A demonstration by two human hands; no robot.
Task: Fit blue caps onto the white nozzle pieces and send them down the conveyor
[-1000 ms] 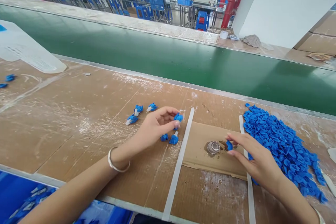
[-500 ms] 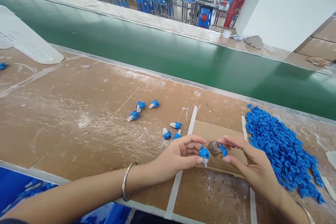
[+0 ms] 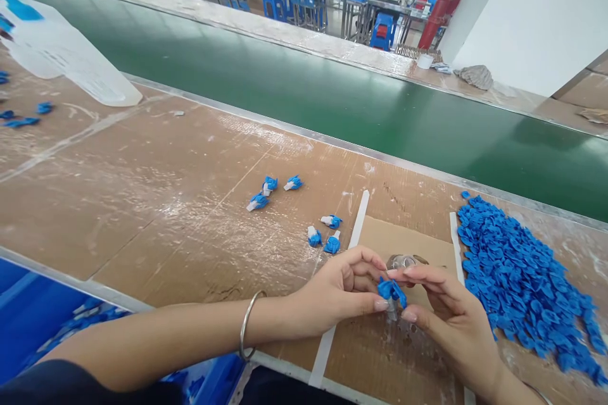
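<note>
blue moulded piece [image 3: 390, 290] sits pinched in the narrow gap between the fingertips of the left hand [image 3: 344, 288] and those of the right hand [image 3: 444, 304], both sets of fingers closed on it from either side, with a clear stem [image 3: 392, 311] showing just below it. it looks light and soft, likely to flex or slip under a hard squeeze, so the surest place to take hold would seem to be the blue body, leaving the thin stem free. the piece is held over a brown cardboard sheet [image 3: 408, 243], close to a small round metal cup [image 3: 401, 261] partly hidden behind the fingers. white strips [image 3: 360, 218] lie along the bench beside the sheet. to the left sit several small blue pieces with white ends [image 3: 331, 221], loose on the tan work bench [image 3: 142, 215]; to the right spreads a heaped pile of blue pieces [image 3: 522, 278]. a silver bangle [image 3: 247, 323] circles the left wrist. beyond the bench runs a green conveyor belt [image 3: 308, 107], and a blue crate [image 3: 38, 329] sits below the near edge.
</note>
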